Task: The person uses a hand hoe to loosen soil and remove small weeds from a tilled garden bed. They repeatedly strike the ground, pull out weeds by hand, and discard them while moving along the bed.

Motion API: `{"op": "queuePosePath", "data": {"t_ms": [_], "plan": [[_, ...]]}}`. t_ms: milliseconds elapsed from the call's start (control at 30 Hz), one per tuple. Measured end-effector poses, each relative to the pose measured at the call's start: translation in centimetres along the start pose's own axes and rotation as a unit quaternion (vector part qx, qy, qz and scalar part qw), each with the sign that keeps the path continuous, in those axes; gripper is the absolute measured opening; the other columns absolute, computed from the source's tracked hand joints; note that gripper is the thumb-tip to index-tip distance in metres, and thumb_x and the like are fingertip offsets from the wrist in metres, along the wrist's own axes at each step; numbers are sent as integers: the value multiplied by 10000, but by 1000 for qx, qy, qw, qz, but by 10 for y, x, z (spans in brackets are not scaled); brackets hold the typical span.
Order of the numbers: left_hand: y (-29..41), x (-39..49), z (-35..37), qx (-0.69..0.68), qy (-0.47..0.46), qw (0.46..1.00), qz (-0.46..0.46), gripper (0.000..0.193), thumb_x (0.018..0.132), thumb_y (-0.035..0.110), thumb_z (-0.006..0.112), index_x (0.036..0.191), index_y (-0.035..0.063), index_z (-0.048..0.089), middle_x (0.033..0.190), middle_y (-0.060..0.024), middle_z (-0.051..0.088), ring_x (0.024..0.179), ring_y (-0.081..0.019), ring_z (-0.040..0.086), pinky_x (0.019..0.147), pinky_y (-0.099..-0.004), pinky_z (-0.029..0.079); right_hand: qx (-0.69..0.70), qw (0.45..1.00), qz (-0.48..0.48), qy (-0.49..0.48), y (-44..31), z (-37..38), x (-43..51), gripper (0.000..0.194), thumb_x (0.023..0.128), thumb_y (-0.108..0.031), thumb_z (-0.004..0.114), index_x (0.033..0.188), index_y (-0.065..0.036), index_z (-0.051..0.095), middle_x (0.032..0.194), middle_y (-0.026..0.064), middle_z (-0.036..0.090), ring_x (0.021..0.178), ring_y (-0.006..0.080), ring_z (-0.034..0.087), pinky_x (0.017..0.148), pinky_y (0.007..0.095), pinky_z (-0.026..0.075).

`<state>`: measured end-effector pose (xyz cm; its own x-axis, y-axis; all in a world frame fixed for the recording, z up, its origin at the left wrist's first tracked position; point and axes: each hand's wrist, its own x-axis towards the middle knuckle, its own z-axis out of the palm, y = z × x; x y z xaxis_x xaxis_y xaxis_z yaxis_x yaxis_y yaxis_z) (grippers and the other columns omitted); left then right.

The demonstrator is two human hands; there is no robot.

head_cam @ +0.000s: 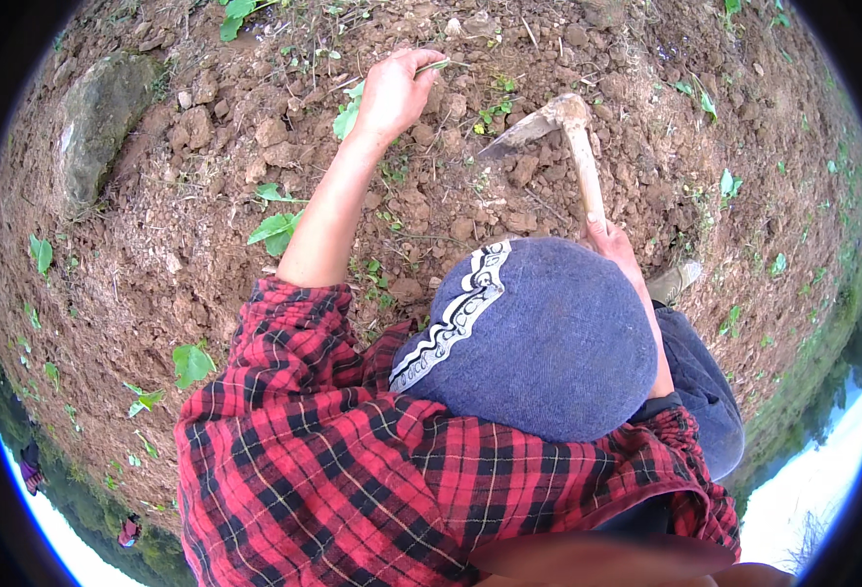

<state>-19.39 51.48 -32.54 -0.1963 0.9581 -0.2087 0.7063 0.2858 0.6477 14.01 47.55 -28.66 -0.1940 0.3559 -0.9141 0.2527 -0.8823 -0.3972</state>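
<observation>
My left hand (396,92) reaches out over the loose soil, fingers pinched on a thin green plant stem (437,66). Pale green leaves (348,114) show beside the wrist; whether they belong to this stem I cannot tell. Lower right, my right hand (613,246) is wrapped around the wooden handle of a hoe (584,165). The hoe's soil-coated blade (523,133) points left, resting at the ground. My bent knee in blue denim (541,337), with a black-and-white trim, rises between my arms and hides part of the right forearm.
A large mossy rock (104,132) lies at the upper left. Broad-leaved seedlings (277,231) and another young plant (192,363) dot the cloddy brown soil (189,183). My shoe (674,282) is at the right. Two distant people, one a small figure (129,530), appear at the lower left.
</observation>
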Motion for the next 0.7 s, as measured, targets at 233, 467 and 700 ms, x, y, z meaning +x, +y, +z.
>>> {"op": "queuePosePath", "data": {"t_ms": [233,467,700], "plan": [[-7,-2,9,18,28,999,20,237,797,141,571,1022,96,631,1015,-138,615,935,-293,592,839,-353,461,10,930,-366,25,-119,-15,-63,275,918,-325,491,897,-51,482,568,-39,405,415,27,360,365,172,311],[-7,2,6,33,56,998,-19,234,801,143,567,1022,94,629,980,-137,621,912,-292,597,823,-355,466,-223,902,-289,231,-76,43,42,231,865,-275,593,880,-52,536,640,-7,526,605,97,491,554,243,414],[-10,-7,11,52,65,996,-20,228,803,143,561,1017,103,633,981,-134,620,924,-295,591,824,-367,461,140,984,-67,86,-25,12,-4,247,891,-300,545,804,-106,420,537,-29,393,383,46,349,319,204,306]]}}
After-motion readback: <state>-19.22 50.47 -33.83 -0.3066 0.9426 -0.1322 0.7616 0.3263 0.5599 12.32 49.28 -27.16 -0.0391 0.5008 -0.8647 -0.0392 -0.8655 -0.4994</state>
